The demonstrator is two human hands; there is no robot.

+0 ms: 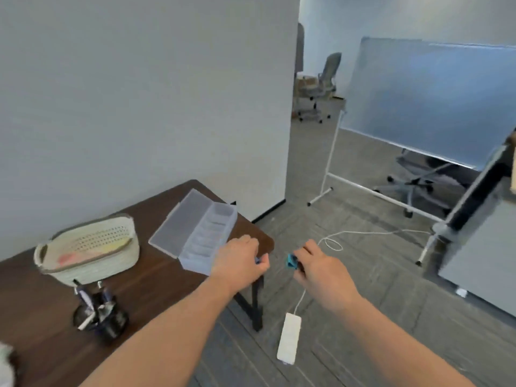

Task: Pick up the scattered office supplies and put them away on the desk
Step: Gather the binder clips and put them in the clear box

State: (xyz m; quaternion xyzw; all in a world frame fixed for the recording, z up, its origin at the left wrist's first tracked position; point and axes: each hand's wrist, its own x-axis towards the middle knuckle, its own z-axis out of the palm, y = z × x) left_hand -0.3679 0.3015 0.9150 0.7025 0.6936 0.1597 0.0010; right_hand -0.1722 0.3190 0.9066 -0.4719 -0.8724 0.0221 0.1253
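1. Office supplies first: one small blue clip-like piece (291,260), pinched in the right hand (321,265), out past the corner of the desk (156,275) and over the floor. Too blurred to name it surely.
2. The left hand (241,259) curls over the desk's corner with a bit of something bluish at its fingertips; what it is, I cannot tell.
3. Three containers on the desk, counting now.
4. One clear compartment box (195,236), lid flung open and flat beside it, just by the left hand. Its sections are too hazy to read.
5. One cream perforated basket (89,248), with pink and yellow shapes showing through its wall.
6. One dark pen cup (107,317) beside the basket, several pens poking out.
7. Down on the floor: one white power strip (289,340), its cable looping away.
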